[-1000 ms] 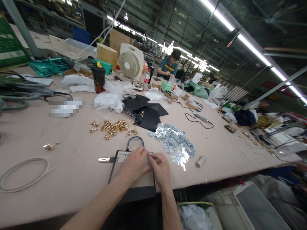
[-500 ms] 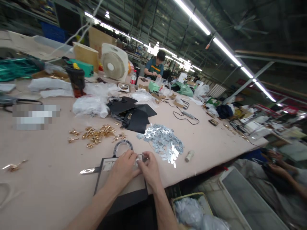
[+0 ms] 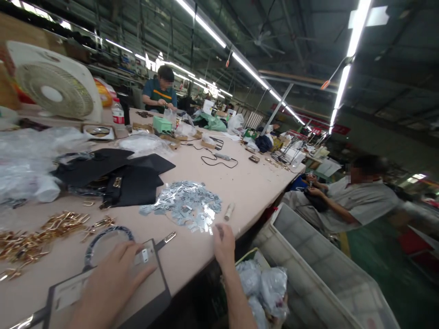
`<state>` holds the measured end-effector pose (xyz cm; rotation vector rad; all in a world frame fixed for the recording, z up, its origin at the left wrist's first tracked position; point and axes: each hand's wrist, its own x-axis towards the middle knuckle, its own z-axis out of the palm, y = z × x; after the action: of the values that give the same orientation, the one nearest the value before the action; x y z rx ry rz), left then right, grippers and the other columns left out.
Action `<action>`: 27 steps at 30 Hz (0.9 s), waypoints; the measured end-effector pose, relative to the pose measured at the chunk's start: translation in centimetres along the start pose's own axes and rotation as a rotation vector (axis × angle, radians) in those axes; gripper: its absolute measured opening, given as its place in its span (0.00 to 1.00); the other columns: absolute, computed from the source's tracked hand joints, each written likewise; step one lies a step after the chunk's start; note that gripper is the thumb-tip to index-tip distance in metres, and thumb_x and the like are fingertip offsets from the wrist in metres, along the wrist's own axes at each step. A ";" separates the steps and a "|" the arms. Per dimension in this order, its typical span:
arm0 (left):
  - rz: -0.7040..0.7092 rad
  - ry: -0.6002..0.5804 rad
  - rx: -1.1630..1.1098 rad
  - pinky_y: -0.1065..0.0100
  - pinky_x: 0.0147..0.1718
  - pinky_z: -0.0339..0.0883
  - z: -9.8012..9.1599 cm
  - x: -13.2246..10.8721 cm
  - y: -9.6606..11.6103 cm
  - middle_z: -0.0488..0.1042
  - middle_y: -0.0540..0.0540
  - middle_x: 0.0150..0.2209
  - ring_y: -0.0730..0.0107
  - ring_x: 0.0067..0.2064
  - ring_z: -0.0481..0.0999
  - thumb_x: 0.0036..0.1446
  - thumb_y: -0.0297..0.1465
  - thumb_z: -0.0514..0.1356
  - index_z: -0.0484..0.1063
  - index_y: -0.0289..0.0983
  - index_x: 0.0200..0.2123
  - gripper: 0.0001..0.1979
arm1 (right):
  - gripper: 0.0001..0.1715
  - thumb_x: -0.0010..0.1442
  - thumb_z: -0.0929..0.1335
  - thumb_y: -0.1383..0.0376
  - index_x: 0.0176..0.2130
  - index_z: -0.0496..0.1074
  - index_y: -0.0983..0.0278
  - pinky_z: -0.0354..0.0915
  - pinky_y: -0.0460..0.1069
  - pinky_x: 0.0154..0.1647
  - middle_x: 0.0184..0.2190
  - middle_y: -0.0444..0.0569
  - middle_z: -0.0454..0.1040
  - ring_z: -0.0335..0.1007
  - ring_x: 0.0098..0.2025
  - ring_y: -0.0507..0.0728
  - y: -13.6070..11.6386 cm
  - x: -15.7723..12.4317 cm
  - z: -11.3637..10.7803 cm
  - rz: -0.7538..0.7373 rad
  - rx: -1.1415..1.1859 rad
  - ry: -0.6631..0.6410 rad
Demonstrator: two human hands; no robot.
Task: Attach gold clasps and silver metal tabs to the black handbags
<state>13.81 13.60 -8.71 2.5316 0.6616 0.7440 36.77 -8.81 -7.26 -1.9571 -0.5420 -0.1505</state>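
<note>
My left hand (image 3: 115,276) lies spread over a beige and black bag panel (image 3: 147,292), with its fingers extended. Just beyond its fingertips a small silver metal plate (image 3: 145,255) rests on the panel. A wrapped, curved handle (image 3: 89,249) rises from the panel's far edge, and a strap with a gold buckle (image 3: 169,237) sticks out at the right. My right hand (image 3: 224,244) hovers by the table's edge, fingers loosely bent and thumb apart, with nothing visible in them. It is near the pile of silver metal plates (image 3: 188,203) and a small pale cylinder (image 3: 229,211).
Gold hardware pieces (image 3: 44,237) lie at the left, beside black bag pieces (image 3: 133,185) and plastic wrapping (image 3: 27,160). A fan (image 3: 55,87) stands behind. Beside the table are a grey bin (image 3: 308,265) and bagged items (image 3: 260,288). Two co-workers sit farther off.
The view has swung right. My right hand has left the bag panel and moved right toward the pile of metal plates. My left hand stays on the panel, now flatter.
</note>
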 end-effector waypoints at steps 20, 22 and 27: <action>-0.021 0.038 0.044 0.49 0.58 0.71 -6.6 -3.4 0.8 0.76 0.42 0.53 0.50 0.58 0.73 0.54 0.27 0.71 0.73 0.41 0.53 0.23 | 0.19 0.59 0.66 0.53 0.39 0.79 0.63 0.68 0.56 0.50 0.39 0.55 0.81 0.78 0.44 0.65 4.0 3.5 -0.2 -0.046 -0.323 -0.409; -0.044 0.076 0.053 0.48 0.57 0.72 -7.8 -4.4 0.4 0.77 0.42 0.52 0.51 0.57 0.74 0.55 0.29 0.71 0.74 0.41 0.51 0.20 | 0.21 0.57 0.67 0.50 0.39 0.78 0.62 0.68 0.57 0.48 0.38 0.55 0.81 0.78 0.42 0.65 4.4 3.6 -0.2 -0.004 -0.290 -0.391; -0.095 0.142 -0.031 0.48 0.62 0.69 -8.6 -7.0 -1.2 0.76 0.41 0.55 0.52 0.60 0.72 0.54 0.33 0.73 0.75 0.40 0.52 0.22 | 0.30 0.51 0.72 0.46 0.44 0.79 0.64 0.67 0.52 0.34 0.32 0.50 0.79 0.72 0.33 0.60 3.1 2.1 0.1 0.186 0.002 -0.260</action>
<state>3.21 12.96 -5.39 2.4173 0.8054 0.8994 39.97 -9.14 -9.17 -2.0265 -0.5229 0.2241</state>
